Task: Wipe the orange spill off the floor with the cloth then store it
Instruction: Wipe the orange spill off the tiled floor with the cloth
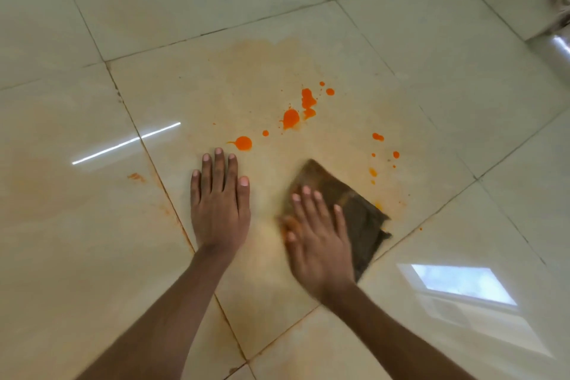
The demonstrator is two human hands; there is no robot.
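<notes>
Right grip (320,244): open and flat, fingers straight and slightly spread. The palm presses on the near left part of the cloth and nothing is pinched. It shows blurred.
Left grip (220,207): open and flat on bare tile just left of the right grip, holding nothing. I judge it a brace. The fingertips lie just short of a round drop (243,143).
Cloth (354,210): brown, lying flat in loose folds on the floor, lower right of centre. My right grip covers its near edge. Its far corner points toward the upper centre of the frame.
Handling, judged: soft, limp and light, likely damp. Under palm pressure it should slide readily on the glazed tile, but pushed from an edge it will bunch.
Hold point, judged: for wiping, keep the palm over the middle. For lifting and storing, gather the folds and pinch the free right-hand corner, soiled face inward.
Spill (291,118): bright orange blots and specks above centre, with smaller drops (377,137) at right, near the cloth but apart from it. None of these is wiped yet.
Residue (262,49): a pale orange film across the central tile.
Floor (92,225): glossy cream tiles with dark grout lines. I judge it slippery where wet.
</notes>
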